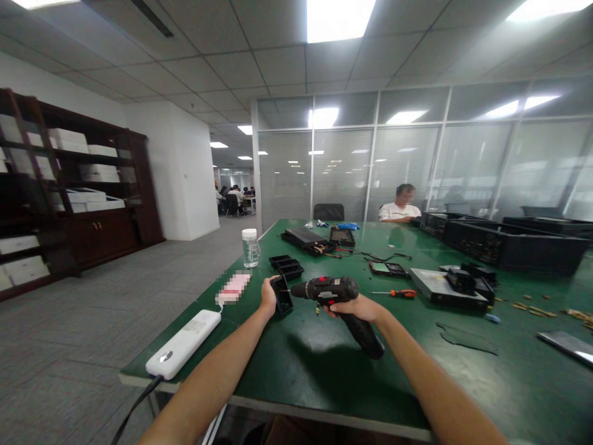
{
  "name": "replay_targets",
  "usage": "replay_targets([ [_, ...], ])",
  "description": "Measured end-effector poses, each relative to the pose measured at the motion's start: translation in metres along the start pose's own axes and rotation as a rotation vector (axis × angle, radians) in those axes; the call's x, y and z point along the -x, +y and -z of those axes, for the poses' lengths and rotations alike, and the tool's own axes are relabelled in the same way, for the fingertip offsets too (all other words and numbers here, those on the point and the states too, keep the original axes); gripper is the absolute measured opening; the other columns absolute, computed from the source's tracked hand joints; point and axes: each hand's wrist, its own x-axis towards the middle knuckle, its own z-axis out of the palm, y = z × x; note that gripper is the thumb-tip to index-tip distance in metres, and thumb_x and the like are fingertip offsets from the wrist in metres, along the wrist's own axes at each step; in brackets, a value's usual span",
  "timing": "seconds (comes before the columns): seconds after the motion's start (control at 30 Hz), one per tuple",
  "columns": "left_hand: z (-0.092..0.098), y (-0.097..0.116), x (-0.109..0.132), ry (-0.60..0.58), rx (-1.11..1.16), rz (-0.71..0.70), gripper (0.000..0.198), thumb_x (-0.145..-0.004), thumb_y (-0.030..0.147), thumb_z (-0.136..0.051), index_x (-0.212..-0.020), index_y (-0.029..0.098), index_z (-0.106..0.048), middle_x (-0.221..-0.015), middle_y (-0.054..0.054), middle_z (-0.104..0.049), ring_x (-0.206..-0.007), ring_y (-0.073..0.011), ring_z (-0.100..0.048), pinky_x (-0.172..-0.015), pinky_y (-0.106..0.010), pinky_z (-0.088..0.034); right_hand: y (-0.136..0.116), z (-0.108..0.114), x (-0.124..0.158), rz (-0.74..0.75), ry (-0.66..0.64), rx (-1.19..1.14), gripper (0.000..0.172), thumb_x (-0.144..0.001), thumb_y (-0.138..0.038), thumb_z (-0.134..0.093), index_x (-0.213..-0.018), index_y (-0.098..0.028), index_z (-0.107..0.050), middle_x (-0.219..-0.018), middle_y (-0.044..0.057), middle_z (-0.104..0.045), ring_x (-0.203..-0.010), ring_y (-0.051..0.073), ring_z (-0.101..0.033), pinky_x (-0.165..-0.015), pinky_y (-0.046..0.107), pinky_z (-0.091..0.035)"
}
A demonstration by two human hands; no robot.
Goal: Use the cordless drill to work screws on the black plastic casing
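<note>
Gripped in my right hand (356, 308) is a black cordless drill (324, 288) with red details, its bit pointing left. My left hand (267, 295) is closed around the edge of a black plastic frame (283, 299), held tilted above the table. The drill's tip reaches the face of this frame; whether it touches a screw I cannot tell. Just behind my left hand lie several similar black plastic frames (286, 267). A small brass-coloured piece (318, 310) shows beneath the drill.
On the green table (296, 377) are a white power strip (185, 343), a water bottle (251, 248), an orange-handled screwdriver (402, 294), a metal drive unit (440, 287) and black cases (509, 244). A person in white (401, 210) sits at the far side.
</note>
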Motion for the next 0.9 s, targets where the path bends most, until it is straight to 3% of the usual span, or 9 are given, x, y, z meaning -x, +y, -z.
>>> replay_targets([
  [0.47, 0.005, -0.011, -0.012, -0.050, -0.002, -0.032, 0.036, -0.069, 0.038, -0.040, -0.077, 0.015, -0.066, -0.073, -0.005, -0.065, -0.070, -0.0191, -0.060, -0.071, -0.034, -0.046, 0.000, 0.000, 0.000, 0.025, -0.011, -0.014, 0.027, -0.076, -0.034, -0.062, -0.086, -0.009, -0.062, -0.072, 0.004, -0.057, -0.069, 0.014, -0.052, -0.068, 0.028, -0.042],
  [0.9, 0.001, -0.005, -0.007, -0.008, -0.020, -0.041, 0.035, -0.068, 0.039, -0.040, -0.075, 0.015, -0.065, -0.071, -0.004, -0.065, -0.069, -0.0183, -0.060, -0.073, -0.033, -0.045, -0.001, 0.000, 0.000, 0.004, -0.011, 0.012, 0.031, -0.074, -0.038, -0.063, -0.085, -0.010, -0.061, -0.071, 0.004, -0.057, -0.068, 0.014, -0.051, -0.067, 0.028, -0.042],
])
